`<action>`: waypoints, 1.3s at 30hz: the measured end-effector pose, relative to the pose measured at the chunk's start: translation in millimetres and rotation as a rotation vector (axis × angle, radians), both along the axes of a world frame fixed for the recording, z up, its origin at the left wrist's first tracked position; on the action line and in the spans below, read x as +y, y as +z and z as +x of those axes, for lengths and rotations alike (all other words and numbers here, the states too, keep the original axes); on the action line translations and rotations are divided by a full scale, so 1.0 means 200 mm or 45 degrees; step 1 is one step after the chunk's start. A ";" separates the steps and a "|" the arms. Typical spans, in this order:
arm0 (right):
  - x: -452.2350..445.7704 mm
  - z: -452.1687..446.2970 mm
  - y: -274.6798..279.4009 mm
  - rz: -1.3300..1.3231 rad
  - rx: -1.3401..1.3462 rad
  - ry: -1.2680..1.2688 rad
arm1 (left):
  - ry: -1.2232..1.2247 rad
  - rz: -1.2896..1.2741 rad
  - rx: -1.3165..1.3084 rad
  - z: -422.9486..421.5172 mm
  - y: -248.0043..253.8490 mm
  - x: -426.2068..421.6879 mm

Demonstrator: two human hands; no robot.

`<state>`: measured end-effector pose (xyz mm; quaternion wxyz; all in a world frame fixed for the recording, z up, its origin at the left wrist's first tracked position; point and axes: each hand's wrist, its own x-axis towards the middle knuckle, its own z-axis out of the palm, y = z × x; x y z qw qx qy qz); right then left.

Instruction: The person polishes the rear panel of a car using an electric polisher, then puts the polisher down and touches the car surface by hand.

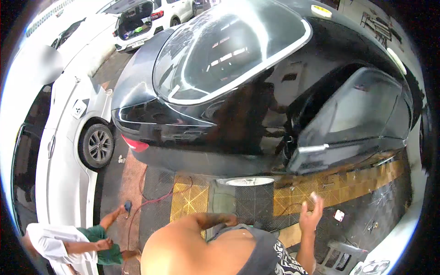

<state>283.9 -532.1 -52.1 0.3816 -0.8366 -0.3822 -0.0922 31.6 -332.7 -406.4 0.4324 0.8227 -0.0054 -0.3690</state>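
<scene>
My left hand [230, 220] is low in front of my body beside dark cloth [247, 229]. Its fingers look curled, and whatever they hold is hidden. My right hand [311, 215] is raised at the right, with thumb and fingers apart. A small white patch [313, 196] shows at its fingertips; I cannot tell whether it is a held piece. Ahead of both hands stands a glossy black car [243, 119], its side towards me. The rear window [229, 55] has a bright border, and a side door [353, 114] stands out from the body.
At the left, another person [64, 243] in green shorts holds a small dark object [128, 206]. A white car [64, 137] stands behind them. A red hose [156, 200] crosses the yellow and black floor tiles [190, 197]. A grey plastic stool [341, 256] is at lower right.
</scene>
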 end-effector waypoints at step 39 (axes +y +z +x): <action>-2.85 1.52 -1.63 -0.665 1.556 -1.097 | -0.280 0.026 0.724 3.36 -0.29 -1.87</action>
